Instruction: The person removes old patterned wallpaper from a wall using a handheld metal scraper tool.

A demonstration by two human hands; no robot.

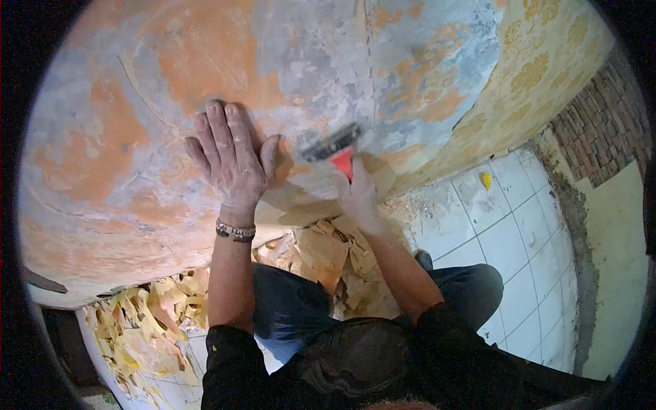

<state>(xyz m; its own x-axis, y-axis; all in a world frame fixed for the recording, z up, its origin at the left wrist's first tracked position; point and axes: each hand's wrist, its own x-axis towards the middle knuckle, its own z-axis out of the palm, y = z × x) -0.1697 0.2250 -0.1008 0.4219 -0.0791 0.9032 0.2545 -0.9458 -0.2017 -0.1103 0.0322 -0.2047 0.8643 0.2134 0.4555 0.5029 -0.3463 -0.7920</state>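
Observation:
My left hand (232, 160) lies flat against the wall (321, 65), fingers stretched out and thumb apart. To its right, my right hand (360, 198) grips the red handle of a scraper (333, 145). The scraper's wide dark blade is against or very close to the wall, slightly blurred. Around both hands the wall is patchy orange and grey, with the covering off. Yellow patterned wallpaper (536, 65) still covers the wall on the right, with a torn edge beside the bare plaster.
Torn wallpaper scraps (147, 318) pile up along the wall's foot at left, with more paper (321, 256) between my knees. White floor tiles (519, 232) with debris and a small yellow scrap (486, 180) lie to the right. A brick-patterned surface (601, 119) stands at far right.

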